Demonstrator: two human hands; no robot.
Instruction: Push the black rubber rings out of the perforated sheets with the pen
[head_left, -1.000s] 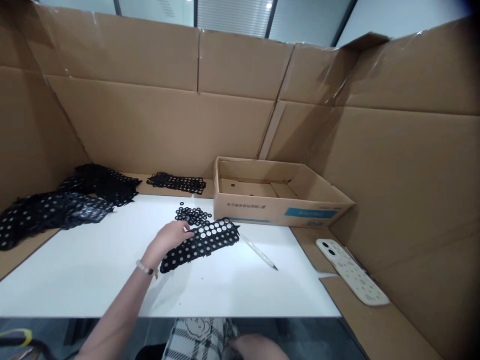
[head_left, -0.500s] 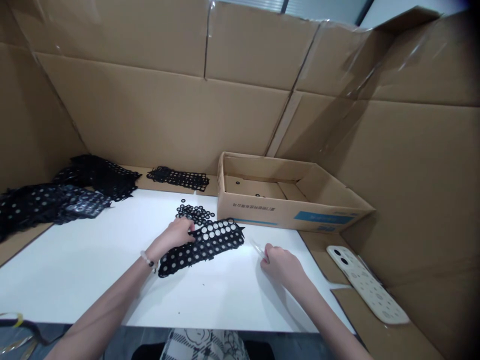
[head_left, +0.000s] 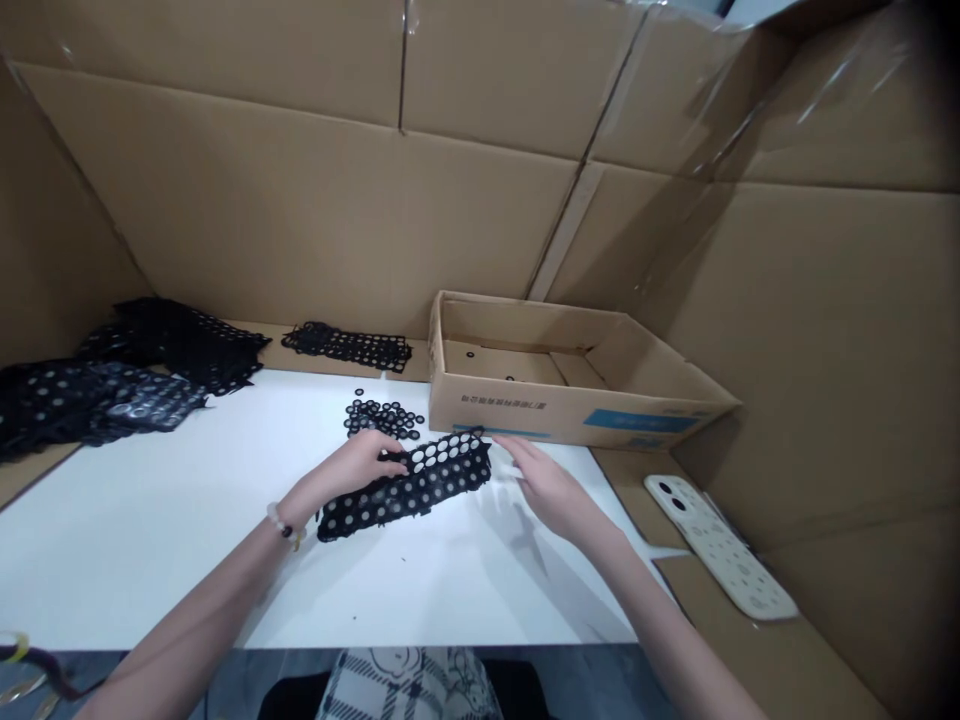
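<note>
A black sheet (head_left: 409, 503) with rows of round spots lies slanted on the white table. Part of its far edge shows bright white discs (head_left: 442, 452). My left hand (head_left: 367, 460) is closed at that far edge, thumb and fingers pinching the sheet. At the sheet's right end is my right hand (head_left: 544, 485), its fingers stretched out and their tips close to the corner; whether they touch it I cannot tell. A pale, blurred patch shows under these fingers. Just beyond my left hand lies a pile of small black rings (head_left: 382, 417).
An open cardboard box (head_left: 517, 405) with a few rings inside stands at the back right. Black perforated sheets (head_left: 172, 345) are heaped at the far left, and another perforated sheet (head_left: 349, 347) lies at the back. A phone (head_left: 720, 550) rests on cardboard at right. Cardboard walls surround the table.
My right hand has moved up and left to the sheet's right end, and its fingers have straightened. The clear strip it pinched no longer shows plainly. My left hand stays on the sheet.
</note>
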